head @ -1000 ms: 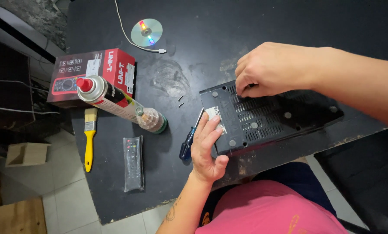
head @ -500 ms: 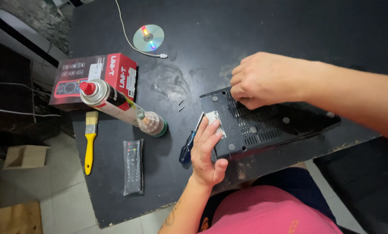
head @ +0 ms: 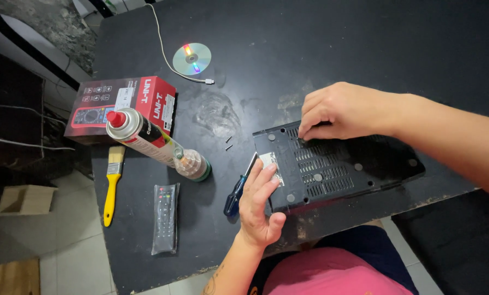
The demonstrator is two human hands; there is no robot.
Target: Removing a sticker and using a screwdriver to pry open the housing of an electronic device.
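Head view shows a flat black device (head: 337,166), vented underside up, lying on the near part of the black table (head: 364,43) just in front of the person. The left hand (head: 259,205) rests open against the device's left end, fingers spread flat over a small white label there, gripping nothing. The right hand (head: 345,111) sits on the device's far left corner with its fingertips pinched together on the vent slots; whether they hold anything is too small to tell. A blue-handled screwdriver (head: 238,192) lies just beside the left hand, partly under its fingers. Two small screws (head: 228,143) lie on the table near the device's far left corner.

Further left are a spray can (head: 151,143) on its side, a red box (head: 121,106), a yellow-handled brush (head: 111,186), a remote control (head: 165,217) and a disc (head: 192,58) beside a white cable (head: 171,54).

Compared with half a second ago, the right hand has shifted slightly along the far edge; the left hand and the device remain where they were.
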